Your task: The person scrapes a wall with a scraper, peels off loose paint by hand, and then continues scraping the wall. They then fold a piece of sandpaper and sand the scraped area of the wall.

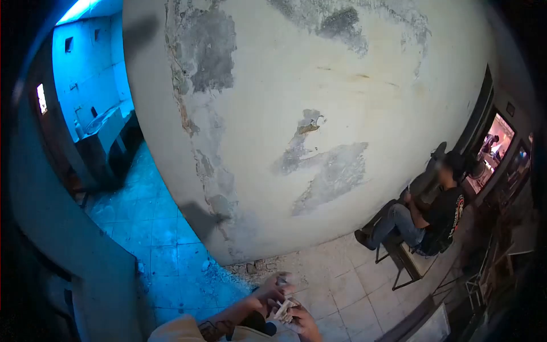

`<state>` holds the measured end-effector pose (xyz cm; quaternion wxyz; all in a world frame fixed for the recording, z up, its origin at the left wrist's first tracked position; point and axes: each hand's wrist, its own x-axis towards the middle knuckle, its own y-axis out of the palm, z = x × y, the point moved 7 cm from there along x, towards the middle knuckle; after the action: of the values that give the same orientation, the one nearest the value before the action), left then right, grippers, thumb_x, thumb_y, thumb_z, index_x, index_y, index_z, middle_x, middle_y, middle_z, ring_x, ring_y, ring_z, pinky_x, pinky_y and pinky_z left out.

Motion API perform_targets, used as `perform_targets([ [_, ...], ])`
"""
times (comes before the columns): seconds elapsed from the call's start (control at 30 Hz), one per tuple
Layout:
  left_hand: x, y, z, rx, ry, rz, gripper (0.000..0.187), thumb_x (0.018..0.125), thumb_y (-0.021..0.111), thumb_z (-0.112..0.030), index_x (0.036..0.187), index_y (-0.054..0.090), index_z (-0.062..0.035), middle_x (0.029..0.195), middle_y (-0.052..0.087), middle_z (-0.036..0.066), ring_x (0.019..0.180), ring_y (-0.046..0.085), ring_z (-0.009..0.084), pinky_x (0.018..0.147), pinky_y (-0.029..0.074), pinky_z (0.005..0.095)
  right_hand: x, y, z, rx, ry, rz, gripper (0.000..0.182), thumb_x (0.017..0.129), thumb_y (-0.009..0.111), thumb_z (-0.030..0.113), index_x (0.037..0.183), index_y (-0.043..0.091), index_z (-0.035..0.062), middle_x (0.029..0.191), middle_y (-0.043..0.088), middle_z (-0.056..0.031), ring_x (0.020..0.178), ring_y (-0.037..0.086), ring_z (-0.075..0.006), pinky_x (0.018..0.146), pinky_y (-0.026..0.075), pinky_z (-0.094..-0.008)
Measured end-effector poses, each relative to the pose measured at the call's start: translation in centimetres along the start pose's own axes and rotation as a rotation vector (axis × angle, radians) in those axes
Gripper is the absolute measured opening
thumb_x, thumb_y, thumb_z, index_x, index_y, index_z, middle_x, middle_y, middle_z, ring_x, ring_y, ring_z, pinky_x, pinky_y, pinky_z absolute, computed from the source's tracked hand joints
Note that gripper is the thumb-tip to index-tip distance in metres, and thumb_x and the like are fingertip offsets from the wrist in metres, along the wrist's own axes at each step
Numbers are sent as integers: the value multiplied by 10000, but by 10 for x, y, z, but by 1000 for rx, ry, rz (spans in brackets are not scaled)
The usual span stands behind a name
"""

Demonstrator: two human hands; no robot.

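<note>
Both of my hands are close together at the bottom of the head view, low in front of my body. My left hand [272,289] reaches in from the left, its fingers curled and slightly smeared. At its fingertips is a small greyish thing [282,281], too blurred to name. Just below, my right hand [306,325] has its fingers closed around a small, pale, flat object with light strips [284,310]. A dark band [213,329] circles my left wrist.
Ahead stands a wall [256,114] with peeling plaster, rubble [259,266] at its foot. A blue-lit room [162,222] opens on the left. On the right, a person [441,208] sits on a low bench [413,262]. Metal frames [484,273] stand far right.
</note>
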<state>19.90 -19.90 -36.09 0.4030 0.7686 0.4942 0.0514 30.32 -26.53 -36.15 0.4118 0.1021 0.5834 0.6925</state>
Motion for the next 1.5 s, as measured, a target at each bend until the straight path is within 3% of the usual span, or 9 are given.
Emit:
perform_targets([
  [0.13,19,-36,-22,525,162,-488,741,646,827,-156,1246,403,-67,1049,532,112,919,537,221,696,486,326,12,92,21,31,-4,256,396,756,652,69,1126,513,38,1224,524,-152,1111,538,-280,949,438,-431],
  [0.2,28,-6,-40,566,174,-358,689,675,813,-159,1218,404,-47,1057,521,110,953,528,220,696,490,326,24,61,17,-256,195,-350,402,755,673,87,1128,525,60,1177,548,-118,1091,542,-245,914,453,-410],
  [0.33,45,6,-89,890,351,-289,600,702,780,-123,1171,414,-44,1005,530,96,929,523,167,691,475,308,59,97,62,-24,28,-57,392,786,660,116,1153,525,86,1111,580,-62,1031,564,-207,874,461,-348],
  [0.4,71,-62,-70,478,352,-490,611,686,771,-79,1181,414,-50,940,544,85,855,530,164,706,459,299,69,110,85,2,-33,-35,363,794,646,98,1139,533,83,1094,589,-49,1034,564,-195,911,449,-345],
  [0.6,48,6,-199,795,352,-528,459,718,628,26,1142,479,-67,890,547,58,796,536,141,723,455,282,88,153,153,-1,-233,-158,354,771,718,189,1088,568,141,1070,604,16,1003,562,-135,912,438,-335],
  [0.7,55,7,-234,722,639,-453,427,729,626,15,1125,487,-66,857,549,44,750,532,106,661,449,257,110,117,176,160,-340,-260,402,825,667,197,1186,513,111,1103,564,-14,929,549,-146,714,460,-274],
  [0.8,38,6,-258,675,642,-566,413,740,625,6,1123,487,-65,843,548,40,723,531,100,643,448,265,117,144,199,-90,-414,-305,484,838,636,149,1281,452,88,1098,573,-30,957,566,-142,755,486,-272],
  [1.1,-27,-79,-217,443,588,-902,292,828,575,-23,1109,513,-69,715,533,29,552,472,72,488,403,247,192,254,205,-1469,-1065,-7,225,748,664,-32,961,686,37,761,639,-95,641,599,-118,568,466,-245],
  [1.5,-91,-71,-242,130,726,-1054,369,736,483,69,1086,494,-50,718,487,39,508,409,100,439,349,259,190,391,224,-1430,-1462,249,270,712,664,-65,946,699,63,765,658,-90,659,623,-130,563,471,-244],
])
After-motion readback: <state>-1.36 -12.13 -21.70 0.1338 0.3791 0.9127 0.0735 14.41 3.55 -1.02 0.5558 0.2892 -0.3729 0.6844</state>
